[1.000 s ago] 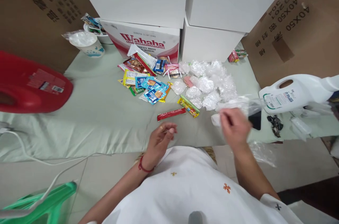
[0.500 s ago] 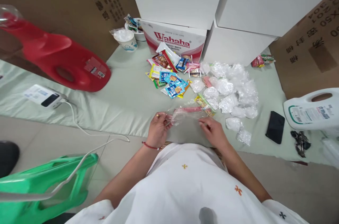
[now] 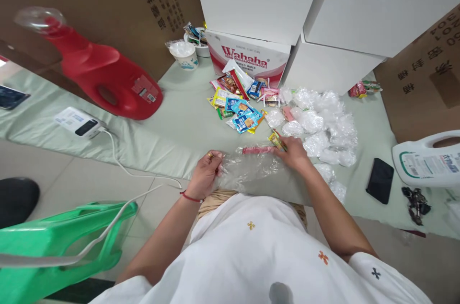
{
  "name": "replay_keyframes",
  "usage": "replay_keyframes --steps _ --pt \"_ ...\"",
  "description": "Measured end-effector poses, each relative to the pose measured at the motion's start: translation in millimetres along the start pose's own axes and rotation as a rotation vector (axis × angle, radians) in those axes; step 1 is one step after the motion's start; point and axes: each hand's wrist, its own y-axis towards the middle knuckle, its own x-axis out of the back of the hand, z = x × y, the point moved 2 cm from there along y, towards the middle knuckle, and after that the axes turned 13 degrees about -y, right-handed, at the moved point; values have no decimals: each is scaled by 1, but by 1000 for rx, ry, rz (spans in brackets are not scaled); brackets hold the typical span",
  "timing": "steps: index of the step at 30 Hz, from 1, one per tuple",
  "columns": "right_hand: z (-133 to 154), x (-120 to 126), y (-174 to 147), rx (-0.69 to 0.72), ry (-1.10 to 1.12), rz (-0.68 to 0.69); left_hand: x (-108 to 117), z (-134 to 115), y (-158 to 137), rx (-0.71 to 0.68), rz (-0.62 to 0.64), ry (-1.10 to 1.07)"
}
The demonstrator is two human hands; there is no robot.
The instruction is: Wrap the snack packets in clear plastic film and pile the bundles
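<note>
Left hand (nine o'clock): the edge of a clear bag, taken as clock centre, is pinched between thumb and fingers. Right hand (two o'clock): fingers are bent at a yellow packet; whether it is gripped cannot be told. A red packet is seen at twelve. Beyond, snacks are heaped at twelve, wrapped bundles at two.

The right hand hid part of the yellow packet — whether the red packet lay in or under the clear bag, I couldn't tell. The white jug ran out of sight.
</note>
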Motion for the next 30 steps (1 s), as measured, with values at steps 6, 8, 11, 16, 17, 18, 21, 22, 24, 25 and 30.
replay_keyframes --steps 6,8,11,16,17,18,21,22,24,25,30 --pt "5 -14 3 -39 520 72 44 -17 -1 -164 -148 8" --pt "3 -7 1 -98 672 76 52 -20 1 -171 -174 -42" --pt "3 6 -2 -67 809 42 54 -23 7 -169 -167 -74" --pt "4 30 -10 165 855 2 45 -29 12 -241 -142 -113" --pt "4 35 -12 212 831 22 44 -31 11 -280 -120 -102" --pt "4 39 -14 256 797 48 43 -35 9 -319 -80 -82" --pt "6 48 -18 357 689 121 46 -44 5 -358 90 30" --pt "8 49 -19 380 664 142 47 -46 6 -355 114 114" --pt "14 50 -19 415 633 182 50 -52 9 -377 72 336" --pt "19 50 -18 431 621 202 50 -57 11 -422 17 444" --pt "43 52 -12 517 585 274 7 -80 12 -783 -9 756"
